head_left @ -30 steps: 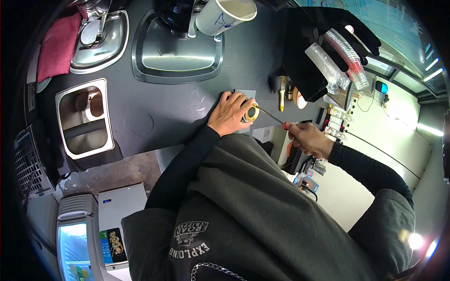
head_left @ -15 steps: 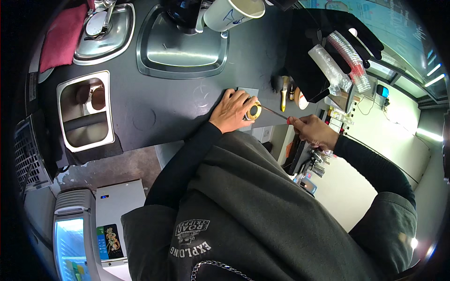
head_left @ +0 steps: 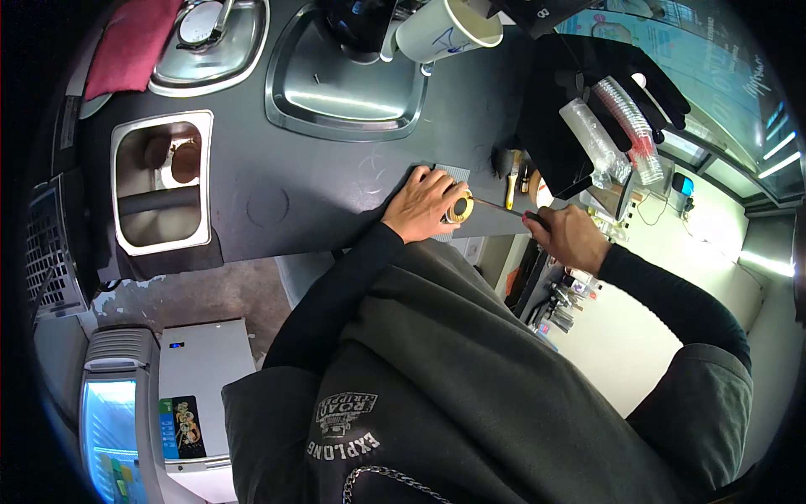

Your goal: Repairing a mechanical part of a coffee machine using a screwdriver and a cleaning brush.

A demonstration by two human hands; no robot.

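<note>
A gold-coloured, round metal ring point(head_left: 465, 205) sits over a light grey ribbed mat point(head_left: 455, 172) at the near edge of the dark grey countertop point(head_left: 327, 176). The bare left hand point(head_left: 422, 204) grasps the ring from its left side, fingers curled around it, and covers part of the mat. The bare right hand point(head_left: 575, 239) has its fingers clenched around the red-and-dark handle of a thin-shafted screwdriver point(head_left: 508, 209), which points left, its tip at the ring's right side; whether the two touch cannot be told. Just beyond the shaft lies a flat, yellow-tipped paintbrush point(head_left: 513, 172). Farther off are a rounded rectangular stainless-steel tray point(head_left: 336, 107) and a white tapered tub with blue marking point(head_left: 432, 38).
</note>
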